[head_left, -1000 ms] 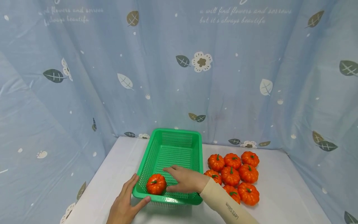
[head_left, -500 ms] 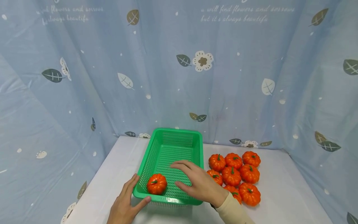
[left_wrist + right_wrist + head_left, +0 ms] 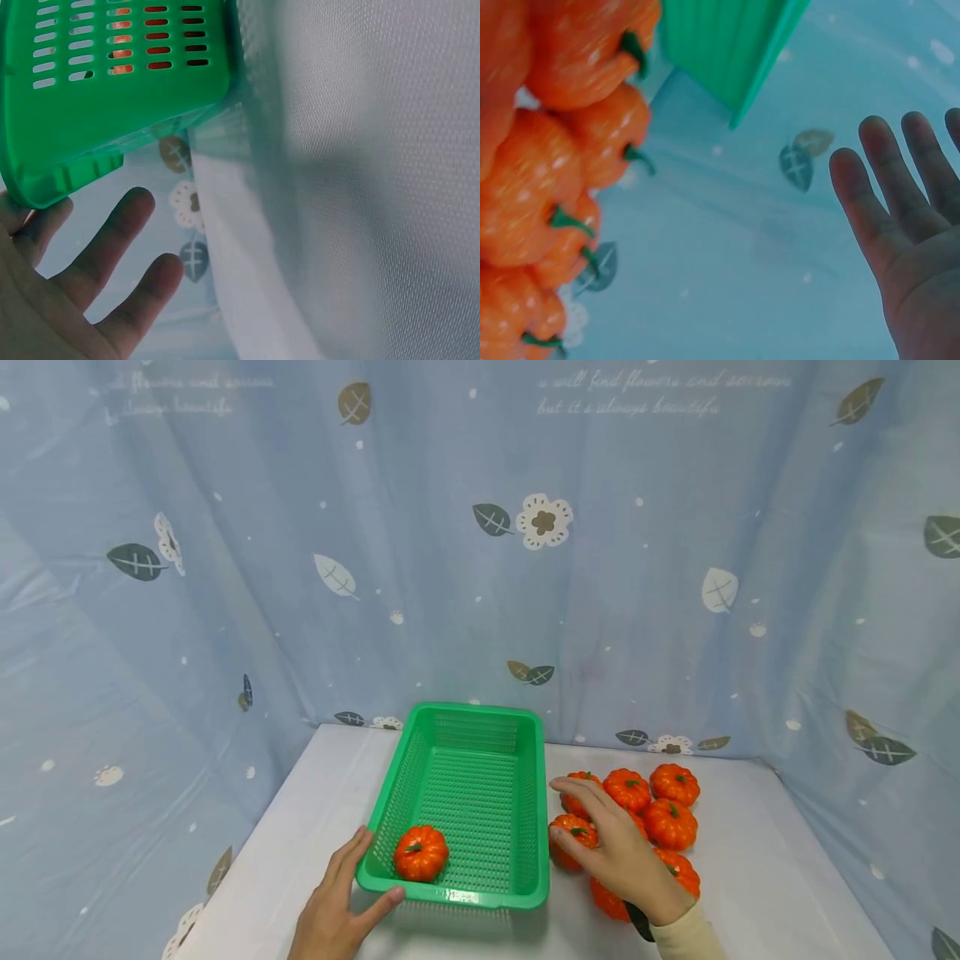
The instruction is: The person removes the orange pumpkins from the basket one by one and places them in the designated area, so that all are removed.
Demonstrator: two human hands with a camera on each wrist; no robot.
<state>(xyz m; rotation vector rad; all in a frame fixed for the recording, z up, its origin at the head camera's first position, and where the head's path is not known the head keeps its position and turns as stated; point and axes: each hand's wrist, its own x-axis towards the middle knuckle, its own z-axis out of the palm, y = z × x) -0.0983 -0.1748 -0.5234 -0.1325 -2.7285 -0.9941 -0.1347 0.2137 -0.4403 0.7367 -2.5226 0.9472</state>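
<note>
A green plastic basket [image 3: 472, 793] stands on the white table, with one small orange pumpkin [image 3: 421, 853] in its near left corner. My left hand [image 3: 333, 893] rests against that corner, thumb at the near rim and the other fingers along the left side. In the left wrist view its fingers [image 3: 112, 240] are spread and fairly straight. Above the pumpkin group to the right of the basket hovers my right hand [image 3: 622, 852], fingers loosely bent and holding nothing. Nearest to it is a pumpkin [image 3: 573, 839] just left of the palm. The hand partly covers several others.
Several more pumpkins with green stems, such as the back right one [image 3: 675, 785], sit close together on the white table [image 3: 772, 860]. A blue patterned curtain [image 3: 450, 568] hangs behind the table and at both sides.
My right hand has moved right, out from over the basket to above the pumpkin group. The left hand, the basket and the pumpkin inside it stay in place.
</note>
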